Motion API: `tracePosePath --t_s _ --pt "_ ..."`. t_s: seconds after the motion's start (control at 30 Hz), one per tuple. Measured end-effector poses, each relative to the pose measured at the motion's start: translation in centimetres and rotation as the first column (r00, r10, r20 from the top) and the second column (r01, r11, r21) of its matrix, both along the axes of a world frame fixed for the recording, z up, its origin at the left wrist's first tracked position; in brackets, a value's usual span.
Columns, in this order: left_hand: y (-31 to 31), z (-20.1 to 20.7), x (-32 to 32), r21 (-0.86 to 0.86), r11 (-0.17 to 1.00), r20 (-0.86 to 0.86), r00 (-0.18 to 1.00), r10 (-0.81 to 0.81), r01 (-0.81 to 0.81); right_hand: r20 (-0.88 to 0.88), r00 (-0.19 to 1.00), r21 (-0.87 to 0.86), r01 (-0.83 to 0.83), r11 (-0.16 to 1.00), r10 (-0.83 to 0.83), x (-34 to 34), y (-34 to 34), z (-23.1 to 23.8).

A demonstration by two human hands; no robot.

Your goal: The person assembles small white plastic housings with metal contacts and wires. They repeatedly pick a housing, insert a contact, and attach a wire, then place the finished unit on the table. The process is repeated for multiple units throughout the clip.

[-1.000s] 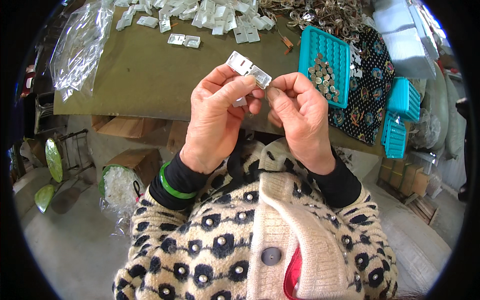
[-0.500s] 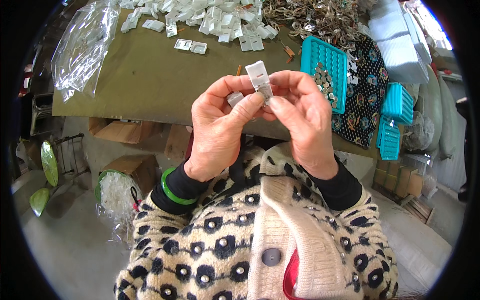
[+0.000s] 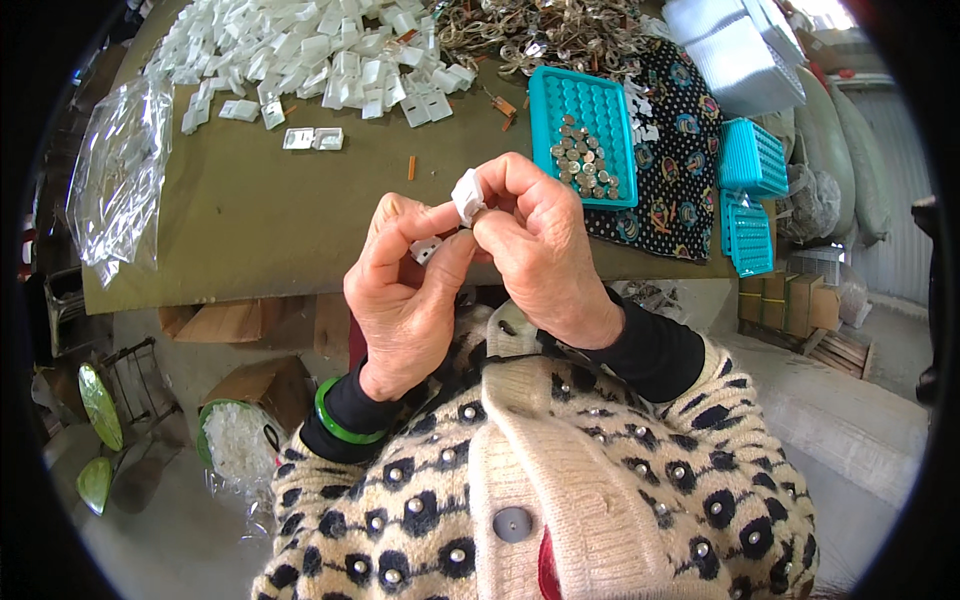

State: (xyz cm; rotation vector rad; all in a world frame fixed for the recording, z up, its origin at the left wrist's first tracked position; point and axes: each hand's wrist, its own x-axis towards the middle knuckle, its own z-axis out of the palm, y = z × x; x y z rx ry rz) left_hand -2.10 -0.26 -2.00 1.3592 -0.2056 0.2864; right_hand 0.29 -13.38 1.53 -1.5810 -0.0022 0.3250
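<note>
My right hand (image 3: 545, 255) pinches a small white plastic case (image 3: 467, 197) between thumb and fingers, above the near edge of the table. The left forefinger reaches against that same case. A second small white plastic piece (image 3: 425, 249) sits within the curled fingers of my left hand (image 3: 395, 300), partly hidden. Beyond the hands, an opened white hinged case (image 3: 313, 139) lies on the table. To the right is a teal tray (image 3: 540, 130) with round hollows, and many small silver button cells (image 3: 585, 160) lie loose in it.
A large heap of white plastic cases (image 3: 300, 50) covers the far side of the green-brown table (image 3: 260, 220). Tangled wires (image 3: 545, 30) lie behind the tray. Clear plastic film (image 3: 120, 180) hangs over the left edge. More teal trays (image 3: 752, 158) are stacked at right, beside patterned cloth (image 3: 680, 120).
The white case stood unfolded and upright between both hands; now it looks folded and is turned in my right fingers. Both hands have shifted left in the picture, and the whole view has swung.
</note>
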Motion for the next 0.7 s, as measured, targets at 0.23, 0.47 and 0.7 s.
tracePosePath --t_s 0.23,0.47,0.7 --pt "0.1 1.2 -0.5 -0.547 0.833 -0.403 0.847 -0.348 0.082 0.679 0.729 -0.433 0.305 0.848 0.084 1.4 -4.2 1.1" --pt "-0.1 1.3 0.7 -0.551 0.830 -0.548 0.711 -0.440 0.089 0.751 0.557 -0.645 0.507 0.572 0.354 6.2 -9.1 -1.6" --pt "-0.9 2.7 1.8 -0.467 0.882 -0.633 0.673 -0.382 0.061 0.635 0.686 -0.705 0.327 0.629 0.355 7.1 -9.1 -1.3"
